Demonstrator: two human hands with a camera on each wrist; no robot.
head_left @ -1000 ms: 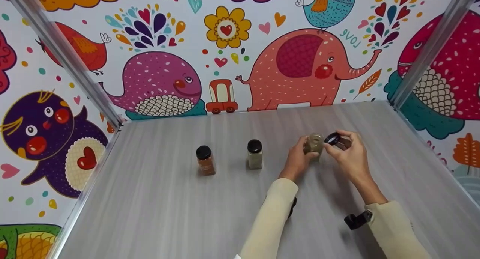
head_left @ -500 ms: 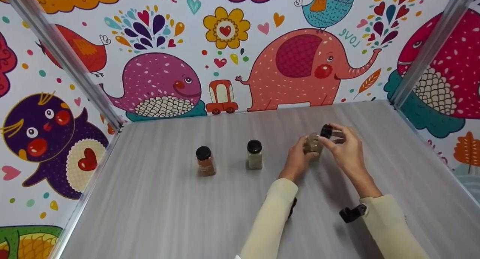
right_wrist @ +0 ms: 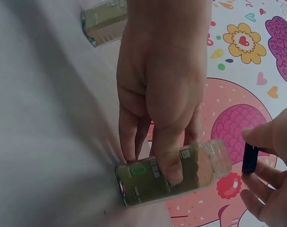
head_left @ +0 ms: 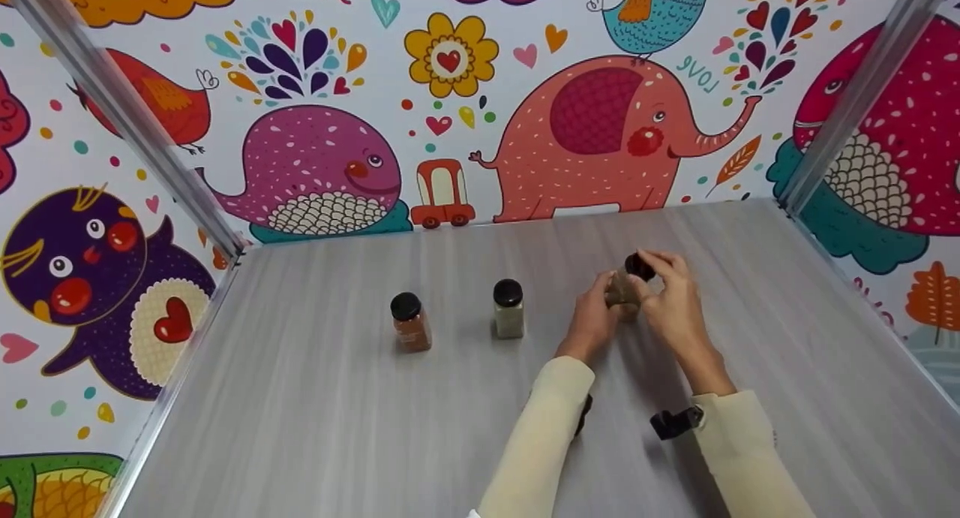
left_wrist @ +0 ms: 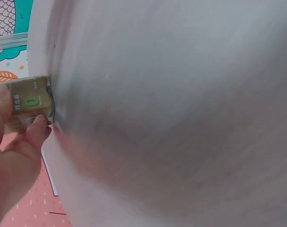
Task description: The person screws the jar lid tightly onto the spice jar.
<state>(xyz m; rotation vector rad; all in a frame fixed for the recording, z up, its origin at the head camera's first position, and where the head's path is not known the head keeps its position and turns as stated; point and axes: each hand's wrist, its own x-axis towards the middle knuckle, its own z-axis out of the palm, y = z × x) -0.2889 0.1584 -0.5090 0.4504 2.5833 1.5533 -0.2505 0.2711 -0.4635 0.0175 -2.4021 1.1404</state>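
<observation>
My left hand [head_left: 591, 319] grips a square glass spice jar [right_wrist: 148, 182] of greenish-brown powder, fingers and thumb on its sides. Printed lettering and a green mark show on its wall. In the right wrist view its threaded glass mouth is uncovered. My right hand [head_left: 677, 308] pinches a black screw cap [right_wrist: 249, 158] between thumb and fingers, a small gap from that mouth. From the head view, the cap overlaps the top of the jar. In the left wrist view the jar's base is right at the tabletop.
Two capped jars stand to the left on the grey table [head_left: 322, 428]: one with pale green powder [head_left: 509, 319], one with reddish-brown powder [head_left: 412, 330]. Cartoon-printed panels and metal posts [head_left: 847, 90] border the table at the back and sides.
My right hand has moved left with the cap, from beside the jar to over its mouth, turning the cap on the way. My left hand and the jar have barely moved.
</observation>
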